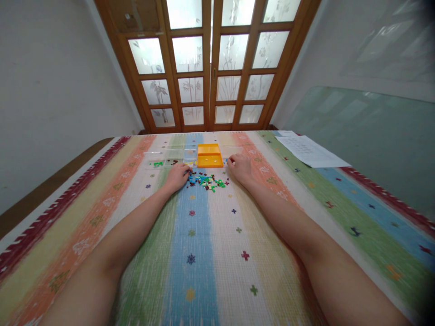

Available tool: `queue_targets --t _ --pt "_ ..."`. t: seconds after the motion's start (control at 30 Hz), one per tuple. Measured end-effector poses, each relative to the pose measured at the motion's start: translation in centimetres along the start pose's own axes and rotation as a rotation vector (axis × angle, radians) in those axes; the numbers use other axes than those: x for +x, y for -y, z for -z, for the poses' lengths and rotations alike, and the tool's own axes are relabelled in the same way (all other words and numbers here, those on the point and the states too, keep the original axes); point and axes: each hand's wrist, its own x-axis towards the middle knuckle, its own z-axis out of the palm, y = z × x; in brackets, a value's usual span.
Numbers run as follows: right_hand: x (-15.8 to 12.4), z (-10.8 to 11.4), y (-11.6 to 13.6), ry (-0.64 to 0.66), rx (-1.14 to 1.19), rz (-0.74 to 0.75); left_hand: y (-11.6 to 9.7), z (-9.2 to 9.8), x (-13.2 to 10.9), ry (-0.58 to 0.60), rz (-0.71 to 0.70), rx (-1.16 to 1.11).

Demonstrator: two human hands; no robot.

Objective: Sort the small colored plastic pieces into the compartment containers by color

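A pile of small coloured bricks (208, 181), blue, green, brown and pale, lies on the striped tablecloth. My left hand (177, 176) rests at the pile's left edge with its fingers curled together; anything between the fingertips is too small to make out. To the right of an orange open box (210, 160), my right hand (239, 167) is held in a pinch, and what it grips cannot be made out. Behind my left hand is a clear plastic tray (147, 159), with green pieces (157, 164), brown pieces (173, 162) and some yellow ones in separate parts.
Another clear plastic piece (234, 149) lies behind my right hand. Printed paper sheets (307, 151) are on the table's far right. The striped tablecloth (193, 280) covers the table. Wooden glazed doors (210, 72) stand beyond it, with a glass panel (367, 131) on the right.
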Motion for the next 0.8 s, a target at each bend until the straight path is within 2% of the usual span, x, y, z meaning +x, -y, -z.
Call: queue_targets --t 0.6,0.8 --pt "-0.4 0.4 0.6 0.035 0.041 0.069 1.2 -0.3 0.6 0.026 -0.029 -0.15" --pt "-0.4 0.5 0.7 0.044 0.047 0.082 1.5 -0.7 0.6 -0.069 0.147 -0.328"
